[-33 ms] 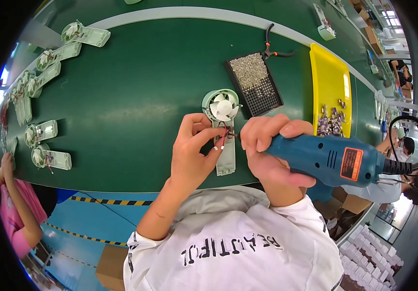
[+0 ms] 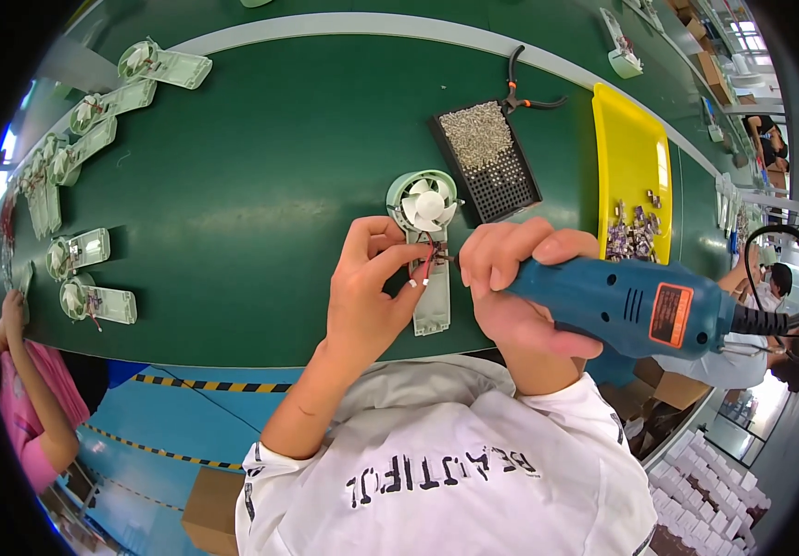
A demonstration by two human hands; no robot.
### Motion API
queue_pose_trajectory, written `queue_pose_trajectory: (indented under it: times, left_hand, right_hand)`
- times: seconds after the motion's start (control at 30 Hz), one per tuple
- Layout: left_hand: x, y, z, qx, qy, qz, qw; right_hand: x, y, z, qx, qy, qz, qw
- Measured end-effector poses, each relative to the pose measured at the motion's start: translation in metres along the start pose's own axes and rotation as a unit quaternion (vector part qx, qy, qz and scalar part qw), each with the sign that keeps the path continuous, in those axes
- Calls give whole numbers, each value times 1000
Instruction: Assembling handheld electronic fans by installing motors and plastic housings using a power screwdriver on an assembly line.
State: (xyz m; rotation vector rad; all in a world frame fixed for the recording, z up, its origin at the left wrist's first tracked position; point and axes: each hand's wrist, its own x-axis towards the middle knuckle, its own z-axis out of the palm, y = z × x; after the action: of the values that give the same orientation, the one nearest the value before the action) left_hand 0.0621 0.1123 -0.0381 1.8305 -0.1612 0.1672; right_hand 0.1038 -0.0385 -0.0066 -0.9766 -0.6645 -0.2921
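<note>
A pale green handheld fan [image 2: 432, 310] with white blades lies on the green bench in front of me, its handle casing pointing toward my body. My left hand [image 2: 360, 285] grips the casing from the left, thumb and fingers closed around its upper part beside the red and black wires [image 2: 429, 261]. In my right hand [image 2: 525, 287] is a blue electric screwdriver [image 2: 622, 304], held almost level. Its tip reaches the casing near the wires, just below the fan head. My fingers and the wires partly hide the exact spot where it meets the casing.
Beyond the fan stands a black perforated screw tray [image 2: 485, 157], with pliers [image 2: 515, 97] touching its far end. A yellow tray [image 2: 631, 157] holding small metal parts is at the right. Several fan casings [image 2: 103, 306] lie on the left. A co-worker's arm [image 2: 43, 398] is at far left.
Both my hands, the fan and the screwdriver stay in place. Only the co-worker's arm at far left has shifted slightly.
</note>
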Motion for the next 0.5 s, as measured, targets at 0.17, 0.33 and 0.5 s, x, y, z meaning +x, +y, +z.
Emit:
queue_pose_trajectory:
  times: [0.17,0.33,0.5]
  left_hand:
    - [2,-2,-2,-4,-2,0,1000]
    - [-5,-4,0,-18,8,-2,1000]
    - [0,0,6,-33,-10,-18,999]
  right_hand:
    - [-8,-4,5,-40,-61,23,997]
    - [-11,4,7,-172,-170,-69,968]
    - [-2,8,2,-41,34,23,998]
